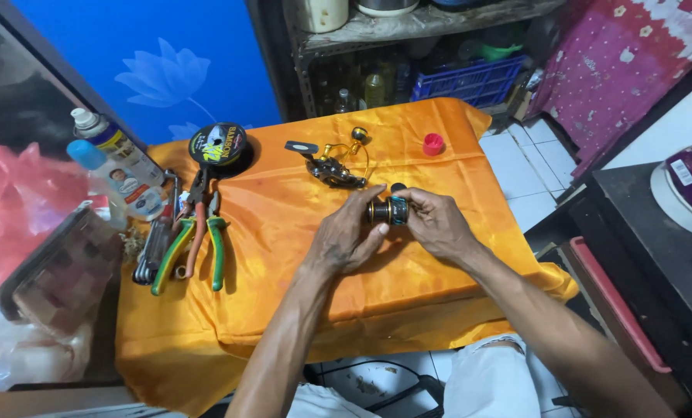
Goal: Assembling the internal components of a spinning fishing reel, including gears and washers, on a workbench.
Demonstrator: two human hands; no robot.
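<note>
Pliers (206, 240), reel body (332, 166) and red cap (433, 144) flank held spool (388, 210).

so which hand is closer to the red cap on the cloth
The right hand. It grips the small spool just below the red cap, on the same side of the orange cloth. The left hand holds the spool's other side, farther away.

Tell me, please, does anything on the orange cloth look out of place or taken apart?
Yes. The fishing reel body lies on the orange cloth without its spool: the left hand and right hand hold the spool apart from it. A small red cap sits loose near the far edge.
</note>
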